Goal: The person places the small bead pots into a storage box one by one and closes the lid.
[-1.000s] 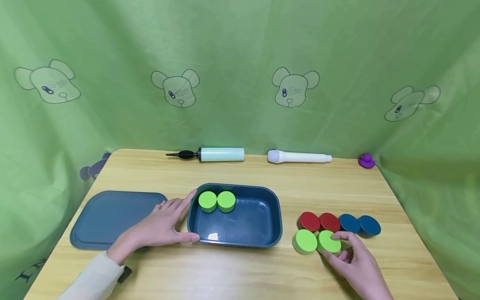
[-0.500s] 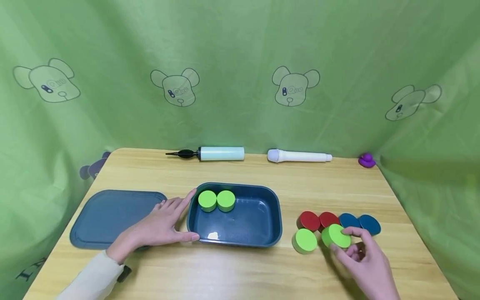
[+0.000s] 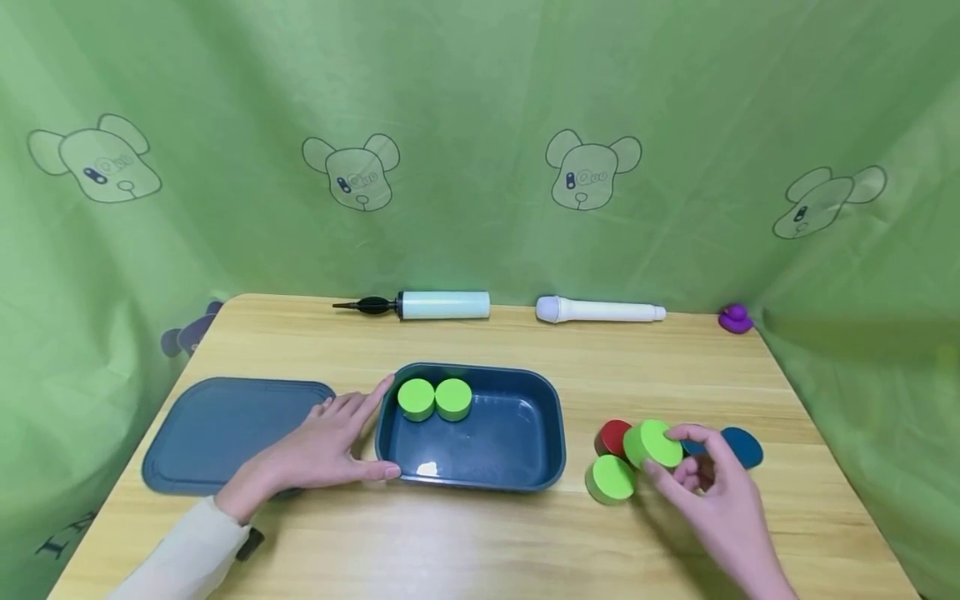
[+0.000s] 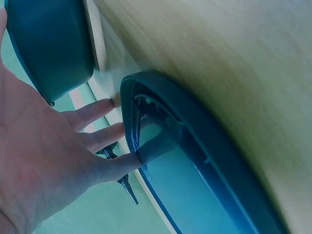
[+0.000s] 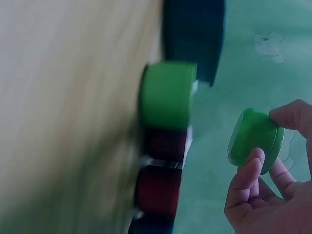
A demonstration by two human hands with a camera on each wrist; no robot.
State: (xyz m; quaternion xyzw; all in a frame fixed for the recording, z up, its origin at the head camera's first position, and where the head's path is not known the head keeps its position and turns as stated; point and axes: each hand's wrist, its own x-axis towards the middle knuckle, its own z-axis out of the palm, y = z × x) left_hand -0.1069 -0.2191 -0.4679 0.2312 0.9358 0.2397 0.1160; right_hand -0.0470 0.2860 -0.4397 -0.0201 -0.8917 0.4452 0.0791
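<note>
My right hand (image 3: 720, 504) pinches a green cylindrical block (image 3: 654, 443) between thumb and fingers, and in the right wrist view the held block (image 5: 253, 139) is tilted, off the table. In the head view it overlaps a red block behind it. Another green block (image 3: 611, 479) stands on the table, a red block (image 3: 613, 435) behind it. Blue blocks (image 3: 742, 447) are partly hidden by my right fingers. My left hand (image 3: 315, 450) lies with spread fingers at the left end of a dark blue box (image 3: 495, 446). Two green blocks (image 3: 435, 400) stand inside, in its back left corner.
A dark blue lid (image 3: 225, 425) lies left of the box, partly under my left hand in the head view. Along the back edge lie a hand pump (image 3: 442, 305), a white toy microphone (image 3: 607, 311) and a purple duck (image 3: 736, 318). A green curtain (image 3: 480, 167) hangs behind.
My right hand has lifted the green block from beside its neighbour and moved it up and slightly left, over the red blocks. The left hand and box have stayed put.
</note>
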